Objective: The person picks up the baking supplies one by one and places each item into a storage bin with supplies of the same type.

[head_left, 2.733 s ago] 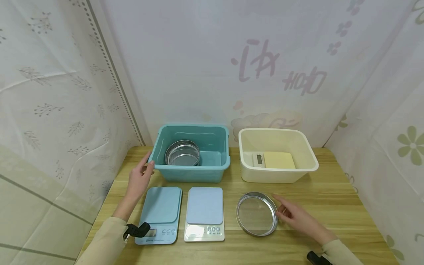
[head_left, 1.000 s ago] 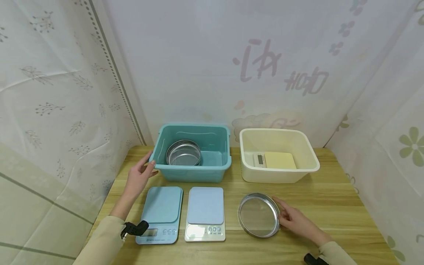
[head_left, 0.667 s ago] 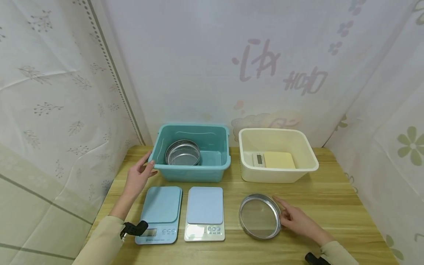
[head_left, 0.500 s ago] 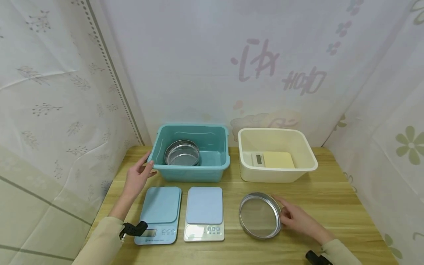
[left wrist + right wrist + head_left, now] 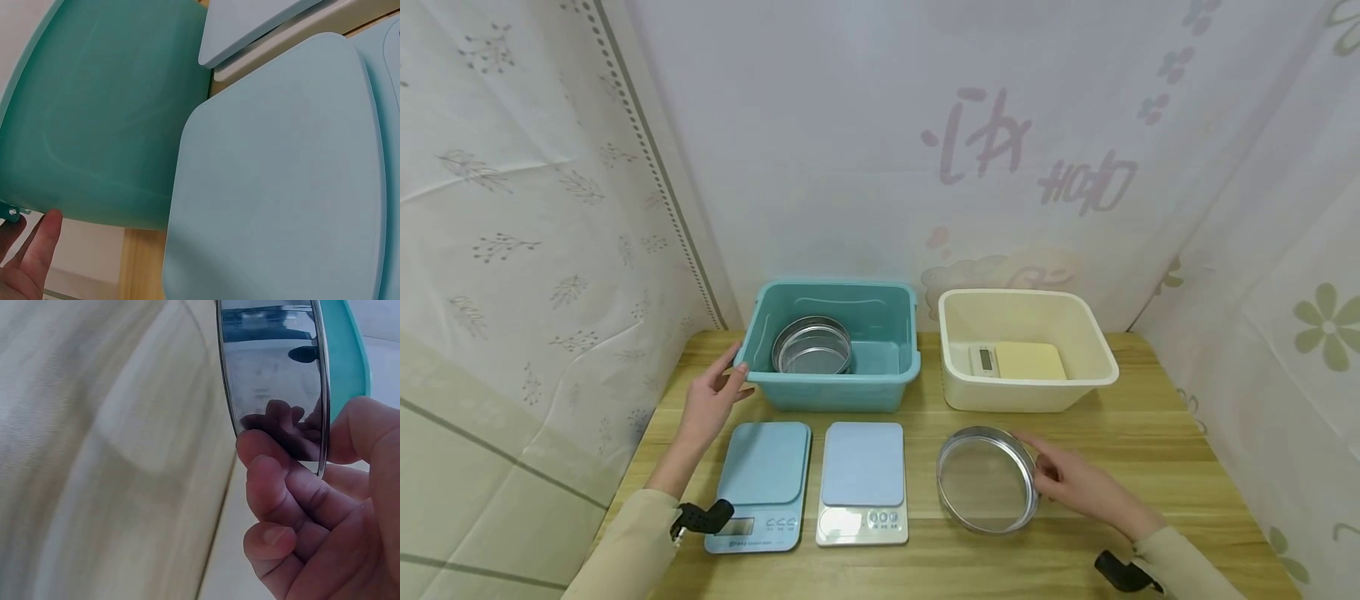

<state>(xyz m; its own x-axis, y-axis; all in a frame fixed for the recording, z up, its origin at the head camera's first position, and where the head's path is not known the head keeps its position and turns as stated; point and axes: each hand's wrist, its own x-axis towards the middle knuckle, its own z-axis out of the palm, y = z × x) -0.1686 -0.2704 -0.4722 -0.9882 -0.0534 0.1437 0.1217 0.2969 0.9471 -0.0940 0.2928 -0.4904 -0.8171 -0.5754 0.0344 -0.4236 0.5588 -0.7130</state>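
Note:
My right hand [image 5: 1078, 485] grips the right side of a round metal sieve [image 5: 987, 485] with fine mesh. In the right wrist view its shiny wall [image 5: 272, 369] stands between my thumb and curled fingers, close above the wood. At the left, my left hand [image 5: 706, 408] holds the front left corner of a teal basin [image 5: 835, 396], thumb on the rim and fingers beside and below it. Inside that basin lie sieves [image 5: 814, 354]. Just in front are a light blue kitchen scale [image 5: 766, 467] and a white one with a pale lavender platform [image 5: 863, 467].
A cream basin [image 5: 1022, 396] stands at the back right, with a yellow-topped scale [image 5: 1030, 361] inside. Everything sits on a wooden table [image 5: 1142, 433]. Patterned cloth [image 5: 850, 150] hangs behind and along both sides.
The sieve first slid slightly right and toward me in my right hand; now it is raised a little, more of its outer wall showing. My left hand stays at the teal basin.

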